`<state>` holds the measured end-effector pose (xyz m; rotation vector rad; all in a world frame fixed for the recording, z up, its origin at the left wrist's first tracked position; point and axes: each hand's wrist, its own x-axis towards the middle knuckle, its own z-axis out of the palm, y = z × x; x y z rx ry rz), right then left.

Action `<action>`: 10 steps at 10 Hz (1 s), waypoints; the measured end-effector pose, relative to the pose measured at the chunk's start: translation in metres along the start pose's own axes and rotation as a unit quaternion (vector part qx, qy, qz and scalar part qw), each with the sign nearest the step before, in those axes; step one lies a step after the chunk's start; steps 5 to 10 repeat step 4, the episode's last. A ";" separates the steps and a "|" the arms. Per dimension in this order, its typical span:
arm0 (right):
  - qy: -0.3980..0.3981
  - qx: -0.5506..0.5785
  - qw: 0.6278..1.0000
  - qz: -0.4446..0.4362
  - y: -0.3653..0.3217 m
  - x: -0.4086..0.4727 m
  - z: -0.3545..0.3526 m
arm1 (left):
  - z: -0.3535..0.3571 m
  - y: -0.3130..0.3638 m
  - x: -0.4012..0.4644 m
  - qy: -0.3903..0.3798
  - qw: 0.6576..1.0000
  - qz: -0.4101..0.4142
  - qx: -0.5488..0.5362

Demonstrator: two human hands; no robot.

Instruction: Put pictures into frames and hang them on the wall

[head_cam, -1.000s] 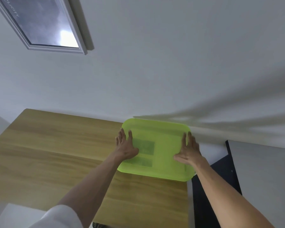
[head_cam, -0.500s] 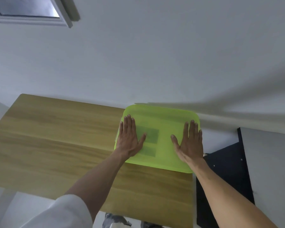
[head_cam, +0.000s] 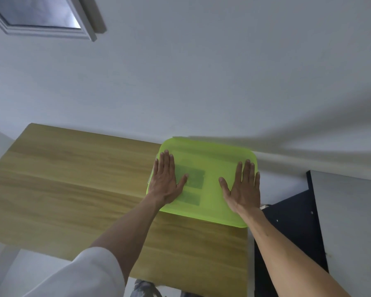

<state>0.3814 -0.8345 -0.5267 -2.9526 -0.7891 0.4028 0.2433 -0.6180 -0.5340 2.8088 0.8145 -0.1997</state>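
Observation:
A translucent lime-green lid (head_cam: 210, 155) covers a box at the far right corner of the wooden table (head_cam: 73, 179), against the white wall. Dark rectangular shapes (head_cam: 194, 179) show faintly through the lid; what they are cannot be told. My left hand (head_cam: 165, 179) lies flat on the lid's left side, fingers stretched and apart. My right hand (head_cam: 243, 187) lies flat on its right side the same way. A white-framed picture (head_cam: 49, 16) hangs on the wall at the upper left, partly cut off by the view's edge.
The white wall (head_cam: 201, 71) rises right behind the table. A dark panel (head_cam: 291, 221) and a grey board (head_cam: 351, 232) stand to the right of the table. My feet (head_cam: 146, 288) show below the table's near edge.
My hands went from gripping the lid's edges to lying flat on top of it, palms down. The view shifted slightly; the box stays in the same corner.

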 end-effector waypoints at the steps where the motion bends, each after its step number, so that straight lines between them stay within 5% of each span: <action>1: -0.018 0.011 1.000 0.001 0.000 0.000 -0.004 | -0.002 -0.001 -0.001 -0.010 1.000 -0.003 -0.002; 3: -0.077 0.034 0.996 -0.020 0.003 -0.001 -0.024 | -0.022 -0.003 0.000 -0.021 0.993 0.010 -0.111; 4: 0.010 0.062 0.997 -0.052 0.012 -0.024 -0.026 | -0.026 -0.018 -0.026 0.156 0.964 -0.013 -0.217; 10: 0.010 0.062 0.997 -0.052 0.012 -0.024 -0.026 | -0.026 -0.018 -0.026 0.156 0.964 -0.013 -0.217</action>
